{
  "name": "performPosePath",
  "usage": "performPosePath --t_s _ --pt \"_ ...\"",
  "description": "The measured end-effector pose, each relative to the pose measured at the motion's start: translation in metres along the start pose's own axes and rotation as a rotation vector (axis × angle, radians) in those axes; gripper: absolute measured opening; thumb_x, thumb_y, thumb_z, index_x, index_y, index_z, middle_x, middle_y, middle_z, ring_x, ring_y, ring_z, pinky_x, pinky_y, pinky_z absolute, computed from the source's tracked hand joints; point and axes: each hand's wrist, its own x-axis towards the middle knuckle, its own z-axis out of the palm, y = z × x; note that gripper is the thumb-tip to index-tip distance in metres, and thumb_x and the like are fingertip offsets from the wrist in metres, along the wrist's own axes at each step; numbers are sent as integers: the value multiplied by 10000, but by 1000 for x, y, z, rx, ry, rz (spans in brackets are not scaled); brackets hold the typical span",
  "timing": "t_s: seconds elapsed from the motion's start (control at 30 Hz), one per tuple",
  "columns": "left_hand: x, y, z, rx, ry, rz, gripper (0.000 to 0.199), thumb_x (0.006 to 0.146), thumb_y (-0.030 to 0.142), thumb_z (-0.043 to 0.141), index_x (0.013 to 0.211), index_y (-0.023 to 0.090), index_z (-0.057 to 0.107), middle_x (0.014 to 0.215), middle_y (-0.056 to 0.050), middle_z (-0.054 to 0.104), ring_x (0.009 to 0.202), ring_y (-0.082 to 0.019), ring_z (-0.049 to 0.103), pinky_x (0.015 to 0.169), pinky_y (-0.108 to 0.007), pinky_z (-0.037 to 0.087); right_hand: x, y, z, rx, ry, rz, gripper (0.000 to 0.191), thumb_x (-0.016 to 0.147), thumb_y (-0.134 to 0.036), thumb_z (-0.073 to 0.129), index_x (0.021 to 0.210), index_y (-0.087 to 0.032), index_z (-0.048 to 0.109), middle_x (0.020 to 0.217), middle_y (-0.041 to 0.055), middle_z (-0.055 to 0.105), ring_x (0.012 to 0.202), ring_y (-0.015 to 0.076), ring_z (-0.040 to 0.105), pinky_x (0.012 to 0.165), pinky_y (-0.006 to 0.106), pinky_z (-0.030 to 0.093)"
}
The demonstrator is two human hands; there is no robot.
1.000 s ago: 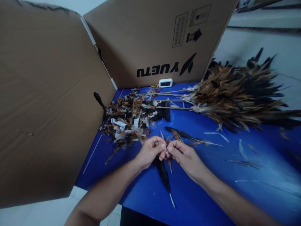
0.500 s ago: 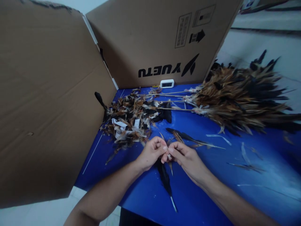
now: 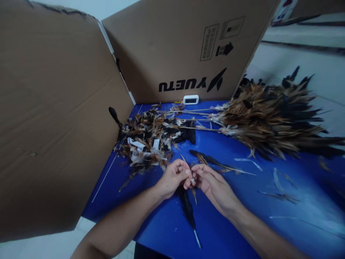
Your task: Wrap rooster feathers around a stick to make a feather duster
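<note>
My left hand (image 3: 174, 178) and my right hand (image 3: 214, 185) meet above the near part of the blue table, fingertips almost touching. The left thumb and forefinger pinch a small whitish piece (image 3: 192, 181), too little of which shows to name it. The right fingers are curled in close beside it, and whatever they grip is hidden. Under the hands a black feather (image 3: 188, 208) lies with its pale quill toward me. A thin brownish feather (image 3: 194, 196) points down below the fingertips. Just beyond, a long dark feather (image 3: 210, 159) rests on the table.
A heap of loose feathers and white scraps (image 3: 151, 133) covers the back left. Feather dusters on thin sticks (image 3: 264, 115) lie at the back right. Cardboard panels (image 3: 172, 46) wall the left and rear. A white digital device (image 3: 191, 99) and a clear strip (image 3: 249, 163) are also on the blue table (image 3: 229, 223).
The right fingertips have shifted slightly and loosened from their tight pinch against the left ones. The left hand stays nearly in place. The whole view has tilted a little.
</note>
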Motion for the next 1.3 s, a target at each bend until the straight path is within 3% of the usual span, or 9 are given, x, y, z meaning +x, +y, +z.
performPosePath --t_s 0.23,0.53,0.77,1.0,1.2,1.3 --pt "-1 0 0 26 -11 -9 320 755 387 676 825 156 465 511 54 545 416 -69 485 477 -208 414 -1 2 -1 -223 10 -30 186 802 -363 619 779 -195 542 647 1 621 629 145 568 680 327 448" --pt "-1 2 1 11 4 -8 326 743 377 688 822 154 463 600 35 574 412 -54 483 419 -177 383 -3 -2 -2 -51 10 -30 183 854 -371 533 811 -198 572 718 6 593 667 142 563 677 318 462" --pt "0 4 -1 22 37 -8 335 731 381 697 820 157 465 612 28 584 433 -57 503 407 -159 367 -2 2 -6 -210 50 -38 204 755 -361 673 816 -191 579 724 15 659 688 154 621 698 327 501" --pt "1 6 -2 157 21 -32 334 741 394 675 831 162 452 620 31 570 440 -59 495 419 -175 405 0 -1 -12 -272 160 -20 275 673 -353 748 787 -181 566 689 11 655 637 159 650 634 328 563" --pt "1 4 -2 304 14 -68 340 736 414 658 835 175 438 591 50 541 427 -68 506 418 -185 432 3 -2 -22 -449 174 -46 304 668 -373 745 834 -191 566 707 12 632 641 171 652 556 312 584" --pt "1 3 -1 352 21 -64 319 745 401 644 833 177 436 579 57 529 420 -67 504 416 -185 437 2 -3 -24 -553 153 -72 264 715 -372 705 862 -195 574 724 22 640 672 169 652 588 304 583"
